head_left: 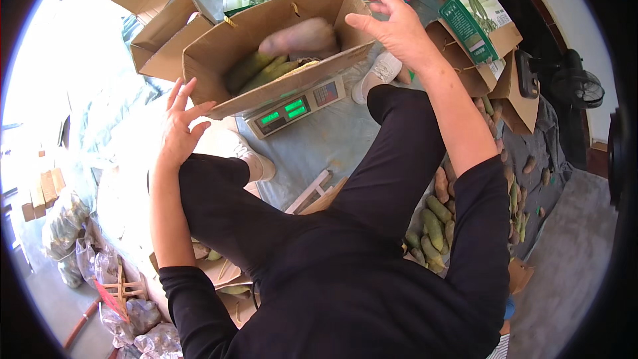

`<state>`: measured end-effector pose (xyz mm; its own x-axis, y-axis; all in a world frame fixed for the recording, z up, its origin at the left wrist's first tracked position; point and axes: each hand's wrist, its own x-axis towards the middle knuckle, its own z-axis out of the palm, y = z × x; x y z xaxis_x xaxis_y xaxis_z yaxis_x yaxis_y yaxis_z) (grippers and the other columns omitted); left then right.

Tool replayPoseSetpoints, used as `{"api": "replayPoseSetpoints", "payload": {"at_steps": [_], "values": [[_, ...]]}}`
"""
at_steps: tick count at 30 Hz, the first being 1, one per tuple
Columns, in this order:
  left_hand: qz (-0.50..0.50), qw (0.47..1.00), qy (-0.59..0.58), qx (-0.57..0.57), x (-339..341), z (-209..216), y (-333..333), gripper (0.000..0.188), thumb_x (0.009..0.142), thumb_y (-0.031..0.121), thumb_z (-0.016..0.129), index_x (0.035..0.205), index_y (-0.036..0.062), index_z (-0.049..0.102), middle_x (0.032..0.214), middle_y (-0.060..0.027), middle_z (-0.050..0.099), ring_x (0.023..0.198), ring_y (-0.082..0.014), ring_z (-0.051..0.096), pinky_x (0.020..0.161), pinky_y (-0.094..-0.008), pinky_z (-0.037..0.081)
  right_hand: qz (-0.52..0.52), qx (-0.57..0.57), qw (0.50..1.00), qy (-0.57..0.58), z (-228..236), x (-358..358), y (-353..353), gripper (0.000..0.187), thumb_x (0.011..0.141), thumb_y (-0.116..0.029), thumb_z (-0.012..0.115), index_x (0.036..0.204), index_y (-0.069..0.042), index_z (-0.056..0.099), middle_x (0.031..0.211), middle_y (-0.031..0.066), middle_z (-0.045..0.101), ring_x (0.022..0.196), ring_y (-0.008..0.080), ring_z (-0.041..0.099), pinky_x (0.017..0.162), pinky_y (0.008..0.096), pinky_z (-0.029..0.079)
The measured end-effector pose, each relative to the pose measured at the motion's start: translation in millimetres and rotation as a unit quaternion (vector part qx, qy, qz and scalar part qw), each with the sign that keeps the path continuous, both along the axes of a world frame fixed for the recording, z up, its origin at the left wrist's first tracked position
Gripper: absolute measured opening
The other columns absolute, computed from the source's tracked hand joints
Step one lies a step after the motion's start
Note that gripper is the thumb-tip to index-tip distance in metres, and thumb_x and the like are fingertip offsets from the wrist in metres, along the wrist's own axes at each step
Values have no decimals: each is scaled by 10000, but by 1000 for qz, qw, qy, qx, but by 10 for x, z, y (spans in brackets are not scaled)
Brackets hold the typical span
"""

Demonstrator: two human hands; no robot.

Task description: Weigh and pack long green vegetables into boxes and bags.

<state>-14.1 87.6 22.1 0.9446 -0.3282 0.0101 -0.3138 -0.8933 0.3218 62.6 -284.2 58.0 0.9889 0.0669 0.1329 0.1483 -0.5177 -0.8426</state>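
Note:
An open cardboard box (219, 53) sits on a digital scale (296, 106) with a lit green display. Inside it lie several long green vegetables (266, 70), partly in shadow, and a large pinkish-brown tuber (302, 38), smeared by motion. My left hand (178, 123) is at the box's near left corner, fingers spread, its fingertips against the cardboard. At the right end of the box, my right hand (395, 30) is open beside the rim, thumb and fingers apart. Neither hand grips anything.
Printed green cardboard boxes (475, 26) stand at the right, with more behind. Several green and brown tubers (435, 226) lie by my right leg. Clear plastic bags (143, 319) are at the lower left. A small black fan (578, 86) is at the far right.

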Motion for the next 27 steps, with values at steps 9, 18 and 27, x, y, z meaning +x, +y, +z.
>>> {"api": "replayPoseSetpoints", "payload": {"at_steps": [9, 18, 27], "values": [[0, 1000, 16, -2, -76, -14, 86, 450, 631, 4, 677, 1053, 160, 658, 1388, -92, 364, 1315, -311, 249, 1058, -416, 255, -134, 32, 985, 101, -732, -835, -1299, 355, 784, -148, 645, 1104, -16, 567, 1058, 116, 602, 976, 182, 572, 842, 300, 449], [-18, 999, -47, -16, 41, -187, 201, 428, 704, 68, 682, 1119, 157, 626, 1346, -94, 412, 1297, -303, 285, 1057, -413, 245, -217, -164, 909, 317, -2228, -2997, -2198, 368, 730, -203, 673, 1042, -21, 605, 926, 150, 635, 856, 255, 607, 778, 334, 472], [-55, 996, -69, 2, 151, -260, 277, 323, 833, 170, 602, 1156, 162, 602, 1368, -73, 380, 1309, -275, 268, 1055, -450, 238, -327, -123, 780, 520, -2466, -4786, -2304, 335, 771, -164, 664, 1048, 3, 581, 976, 125, 612, 908, 219, 577, 775, 341, 458]]}}
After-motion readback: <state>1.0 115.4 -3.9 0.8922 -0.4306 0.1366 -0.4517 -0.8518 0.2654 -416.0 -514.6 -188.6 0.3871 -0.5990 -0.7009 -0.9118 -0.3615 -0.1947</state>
